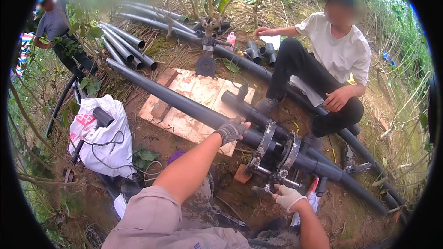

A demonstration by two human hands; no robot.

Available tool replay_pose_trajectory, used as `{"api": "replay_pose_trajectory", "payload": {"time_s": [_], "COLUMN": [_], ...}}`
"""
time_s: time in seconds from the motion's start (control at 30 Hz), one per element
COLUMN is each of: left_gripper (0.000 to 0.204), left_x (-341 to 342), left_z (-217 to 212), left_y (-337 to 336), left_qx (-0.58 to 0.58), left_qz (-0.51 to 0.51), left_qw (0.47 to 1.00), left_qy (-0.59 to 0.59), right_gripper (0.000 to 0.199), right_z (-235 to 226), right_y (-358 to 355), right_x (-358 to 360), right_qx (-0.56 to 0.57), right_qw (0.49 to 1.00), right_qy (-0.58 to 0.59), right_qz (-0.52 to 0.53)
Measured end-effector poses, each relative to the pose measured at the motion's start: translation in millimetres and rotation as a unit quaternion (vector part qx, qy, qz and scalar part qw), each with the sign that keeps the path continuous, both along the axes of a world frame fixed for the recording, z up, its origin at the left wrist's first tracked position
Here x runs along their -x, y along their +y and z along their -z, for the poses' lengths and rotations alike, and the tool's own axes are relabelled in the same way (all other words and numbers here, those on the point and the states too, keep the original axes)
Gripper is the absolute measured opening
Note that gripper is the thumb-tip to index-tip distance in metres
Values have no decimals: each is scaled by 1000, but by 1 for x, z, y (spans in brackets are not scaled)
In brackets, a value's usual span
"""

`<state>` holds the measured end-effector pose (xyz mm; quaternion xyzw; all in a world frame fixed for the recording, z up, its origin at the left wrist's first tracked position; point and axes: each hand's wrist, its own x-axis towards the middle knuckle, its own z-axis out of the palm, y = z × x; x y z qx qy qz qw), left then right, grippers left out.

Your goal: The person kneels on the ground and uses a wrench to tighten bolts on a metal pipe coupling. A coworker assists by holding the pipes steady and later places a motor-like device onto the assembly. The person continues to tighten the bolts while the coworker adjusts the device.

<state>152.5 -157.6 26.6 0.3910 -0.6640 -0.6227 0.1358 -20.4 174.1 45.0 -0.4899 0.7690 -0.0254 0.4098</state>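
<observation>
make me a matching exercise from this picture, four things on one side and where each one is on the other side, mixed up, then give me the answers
Things:
1. left hand
2. right hand
3. white bag
4. pink-capped bottle

Places:
A. on the ground at the left, a black tube poking out of it
B. resting on the long dark pipe
C. far back, by the short pipe fittings
D. low down at the metal clamp on the pipe

Pairs: 1-B, 2-D, 3-A, 4-C

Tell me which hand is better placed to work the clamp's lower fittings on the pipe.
Probably the right hand: it sits just below the clamp, by its lower fittings. The left hand rests on the dark pipe, farther up.
</observation>
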Motion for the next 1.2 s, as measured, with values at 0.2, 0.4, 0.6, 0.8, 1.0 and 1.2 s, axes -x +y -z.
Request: {"api": "replay_pose_trajectory", "payload": {"time_s": [0.2,0.4,0.6,0.8,1.0,1.2], "left_gripper": [67,63,72,67,61,62], "left_x": [19,16,31,19,22,15], "left_z": [8,-2,0,25,20,40], "left_y": [43,54,40,28,33,18], "left_qx": [237,205,262,212,171,153], "left_qz": [418,312,336,314,320,316], "left_qw": [835,907,873,905,913,914], "left_qy": [-268,-193,-238,-195,-185,-204], "right_gripper": [58,59,58,56,49,43], "right_z": [7,0,-16,-11,-4,-7], "right_y": [5,9,7,-3,5,5], "right_x": [-23,-36,-23,-14,-5,-11], "right_qx": [126,84,56,53,47,55], "right_qw": [988,994,995,995,996,995], "right_qy": [-81,6,26,-7,-3,2], "right_qz": [40,-75,-78,-88,-80,-83]}}
